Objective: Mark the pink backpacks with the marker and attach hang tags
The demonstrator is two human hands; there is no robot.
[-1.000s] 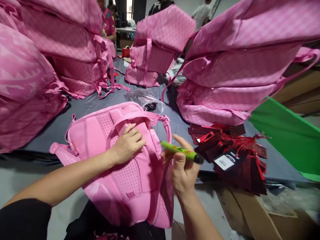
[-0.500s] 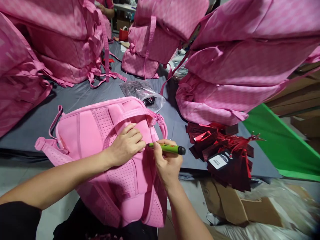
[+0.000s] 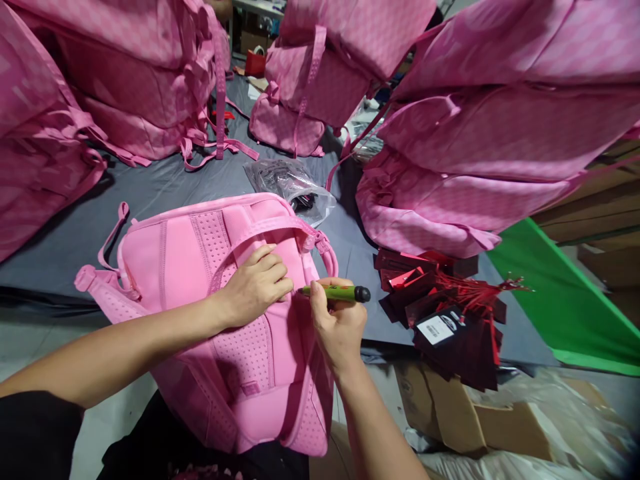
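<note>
A pink backpack [image 3: 185, 250] lies with its strap side up, partly on the table edge and partly over my lap. My left hand [image 3: 257, 283] is on its back panel, fingers curled together and gripping the fabric below the top strap. In my right hand [image 3: 340, 320] is a green marker pen [image 3: 340, 293] with a black end, held like a pencil. Its tip points left at the backpack, close to my left fingertips. Whether the tip touches the fabric I cannot tell.
Stacks of pink checkered backpacks [image 3: 480, 140] stand along the grey-covered table [image 3: 160, 190]. A clear plastic bag [image 3: 293, 187] lies behind my backpack. Dark red hang tags [image 3: 445, 313] with red strings are piled at the right, beside a green panel [image 3: 565, 300]. Cardboard [image 3: 450, 407] lies below.
The view has shifted slightly, so the surroundings sit a little differently. Both hands keep their places on the backpack, and the marker pen tilts marginally.
</note>
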